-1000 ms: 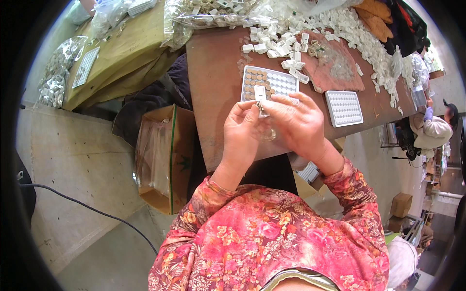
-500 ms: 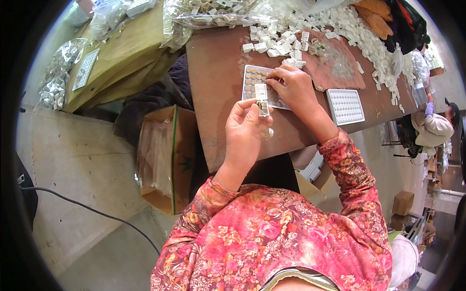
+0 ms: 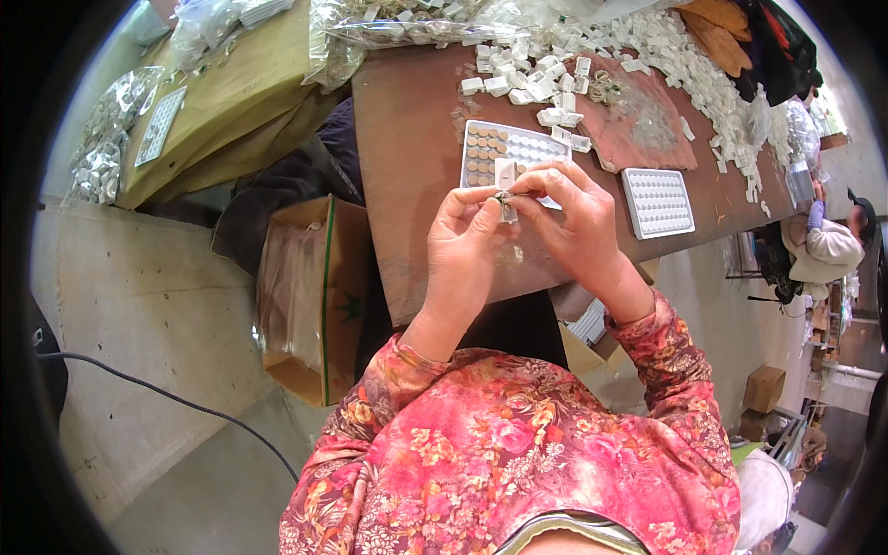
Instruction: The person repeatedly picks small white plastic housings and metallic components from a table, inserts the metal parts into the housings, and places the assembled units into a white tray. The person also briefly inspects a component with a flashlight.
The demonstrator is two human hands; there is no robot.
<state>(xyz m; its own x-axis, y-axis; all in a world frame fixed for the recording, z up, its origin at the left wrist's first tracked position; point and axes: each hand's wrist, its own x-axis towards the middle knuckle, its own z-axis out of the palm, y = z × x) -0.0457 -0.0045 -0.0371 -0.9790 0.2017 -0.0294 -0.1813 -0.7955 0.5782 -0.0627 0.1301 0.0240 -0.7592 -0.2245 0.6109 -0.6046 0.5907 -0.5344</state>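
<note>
Here we are at the middle of the frame, both hands meeting over one small white case (image 3: 504,173), its white flap standing up above the fingers and a clear part showing below. The left hand (image 3: 462,245) has its grip clamped on the case between thumb and forefinger; the right hand (image 3: 581,217) brings thumb and fingers in close at the case's middle, though whether that grip is pinching a piece of its own, I cannot tell. So the step in hand looks like close fingertip work at the open case. Just beyond lies a white tray (image 3: 536,148), brown discs (image 3: 475,143) filling its left side, pale wells on its right. A second tray (image 3: 658,202) sits right of centre on the bench (image 3: 407,157), with loose white cases (image 3: 536,79) heaped at the upper centre. The next move, I'd judge, calls for a steady left pinch and light, precise right fingertips.
</note>
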